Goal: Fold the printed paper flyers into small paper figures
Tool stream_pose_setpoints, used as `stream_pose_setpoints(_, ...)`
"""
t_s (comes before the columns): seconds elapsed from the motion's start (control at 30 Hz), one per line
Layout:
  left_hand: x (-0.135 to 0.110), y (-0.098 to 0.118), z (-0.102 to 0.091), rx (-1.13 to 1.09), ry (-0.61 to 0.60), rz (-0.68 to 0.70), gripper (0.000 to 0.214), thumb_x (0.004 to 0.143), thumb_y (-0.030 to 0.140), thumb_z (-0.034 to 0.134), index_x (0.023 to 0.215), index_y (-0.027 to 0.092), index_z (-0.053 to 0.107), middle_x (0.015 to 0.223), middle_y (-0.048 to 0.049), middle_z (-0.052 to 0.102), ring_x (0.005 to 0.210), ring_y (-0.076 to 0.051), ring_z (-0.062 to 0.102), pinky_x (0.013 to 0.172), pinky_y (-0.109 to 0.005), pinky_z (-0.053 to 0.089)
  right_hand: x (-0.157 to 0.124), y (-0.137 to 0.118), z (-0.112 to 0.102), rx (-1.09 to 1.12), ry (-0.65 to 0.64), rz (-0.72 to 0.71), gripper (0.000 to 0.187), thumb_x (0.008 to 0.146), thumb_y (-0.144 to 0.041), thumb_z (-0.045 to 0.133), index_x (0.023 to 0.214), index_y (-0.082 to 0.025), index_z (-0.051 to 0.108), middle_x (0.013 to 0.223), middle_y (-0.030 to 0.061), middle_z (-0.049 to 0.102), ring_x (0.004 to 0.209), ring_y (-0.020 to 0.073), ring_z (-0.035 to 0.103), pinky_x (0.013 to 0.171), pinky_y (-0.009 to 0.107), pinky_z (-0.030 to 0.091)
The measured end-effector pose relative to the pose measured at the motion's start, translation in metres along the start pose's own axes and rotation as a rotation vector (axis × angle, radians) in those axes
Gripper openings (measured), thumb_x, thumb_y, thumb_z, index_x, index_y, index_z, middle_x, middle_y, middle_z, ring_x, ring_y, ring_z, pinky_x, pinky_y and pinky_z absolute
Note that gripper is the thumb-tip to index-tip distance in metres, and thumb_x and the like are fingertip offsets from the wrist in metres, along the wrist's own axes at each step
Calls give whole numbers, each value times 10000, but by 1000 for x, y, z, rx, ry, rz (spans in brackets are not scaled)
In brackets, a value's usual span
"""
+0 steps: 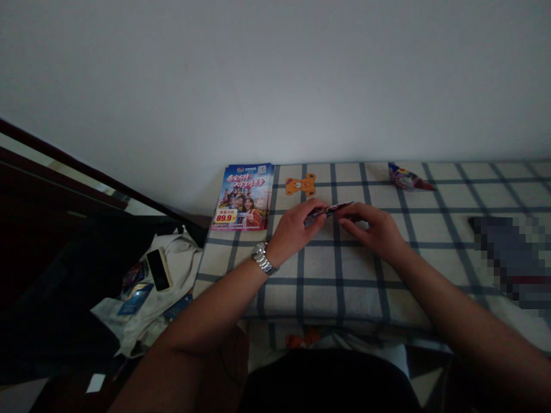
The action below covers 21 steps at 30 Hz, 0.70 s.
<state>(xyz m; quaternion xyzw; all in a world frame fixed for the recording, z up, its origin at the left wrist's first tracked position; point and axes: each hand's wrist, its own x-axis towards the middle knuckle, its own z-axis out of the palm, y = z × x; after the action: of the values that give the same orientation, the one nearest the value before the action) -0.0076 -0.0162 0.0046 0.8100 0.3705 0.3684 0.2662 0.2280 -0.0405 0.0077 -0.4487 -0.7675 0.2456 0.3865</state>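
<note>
My left hand (296,225) and my right hand (371,228) meet over the checked cloth (344,269) and both pinch a small folded piece of printed paper (328,211). The left fingers close on its left end, the right fingers on its right end. A metal watch (263,258) sits on my left wrist. The paper is thin and dark with bits of colour; its print is too small to read.
A stack of colourful flyers (243,196) lies at the cloth's left edge by the wall. An orange bear-shaped piece (301,184) lies behind my hands. A folded paper shape (407,178) rests at the back right. A phone (159,269) lies on fabric at the left.
</note>
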Motion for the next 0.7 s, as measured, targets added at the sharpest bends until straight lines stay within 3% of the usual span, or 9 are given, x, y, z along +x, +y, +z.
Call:
stream_pose_setpoints(0.27,-2,2,3,-69,-35,21,229,1056,355,591,1240,230,646,1190,-57,746,1063,-188,715,980,-349,565,-1,-1,5,101,-10,6,176,991,-362,671,1125,-282,753,1148,61,782,1068,263,747,926,409,633)
stream_pose_setpoints(0.43,-2,4,2,-121,-42,6,228,1081,365,550,1213,231,679,1187,-49,762,1084,-186,726,981,-348,572,-1,-2,6,92,-7,-28,153,998,-349,659,1109,-282,739,1118,69,762,1051,259,736,915,414,638)
stream_pose_setpoints(0.7,-3,1,12,-330,-5,-15,208,1010,346,682,1169,211,678,1180,-81,735,1067,-181,737,976,-358,627,-1,0,7,106,17,3,139,992,-401,676,1058,-283,712,1041,57,762,970,252,741,870,416,639)
